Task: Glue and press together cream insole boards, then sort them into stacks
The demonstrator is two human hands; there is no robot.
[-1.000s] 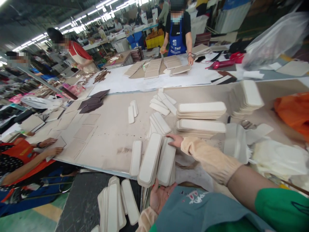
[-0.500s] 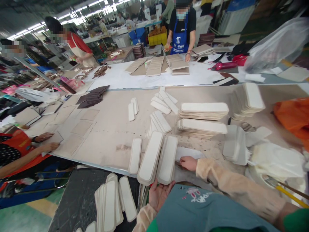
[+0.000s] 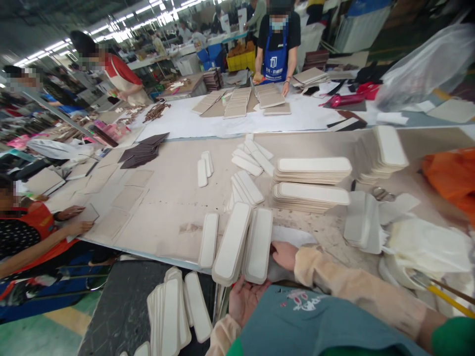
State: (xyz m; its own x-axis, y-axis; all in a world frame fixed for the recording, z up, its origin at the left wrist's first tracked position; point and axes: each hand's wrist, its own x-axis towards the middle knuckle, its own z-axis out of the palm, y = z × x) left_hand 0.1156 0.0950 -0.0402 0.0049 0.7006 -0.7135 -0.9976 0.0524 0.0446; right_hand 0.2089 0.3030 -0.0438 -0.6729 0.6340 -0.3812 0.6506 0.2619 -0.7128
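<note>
White panel stack (image 3: pixel 259 242) is right in front of you, lying lengthwise by the near edge of the beige surface (image 3: pixel 166 212), rounded corners and all. Your left hand (image 3: pixel 248 299) is palm up at its near end, fingers spread and loosely bent, fingertips right by the bottom edge; can't tell if they're taking any weight, but they're not wrapped around anything. Your right hand (image 3: pixel 285 254) is along the stack's right side with the fingers curled in, and honestly I can't tell whether it's got hold of something or is just touching the side. Just left of that you've got a slanted stack (image 3: pixel 232 242) of the same panels, then a lone panel (image 3: pixel 208 241) left of that one. Farther out there's a fanned bunch (image 3: pixel 248 188), and right of it two tidy crosswise stacks (image 3: pixel 314 165), one beyond the other. Near left, a black surface (image 3: pixel 111 306) carries an overlapping pile (image 3: pixel 168 316) of more panels. Over on your right there are some gray pieces (image 3: pixel 361 222) next to a crumpled white bag (image 3: pixel 426 242), with orange fabric (image 3: pixel 451 173) at the far right. Across from you, a co-worker in a blue apron (image 3: pixel 274 62) has both hands down by some beige pieces (image 3: pixel 269 96).
</note>
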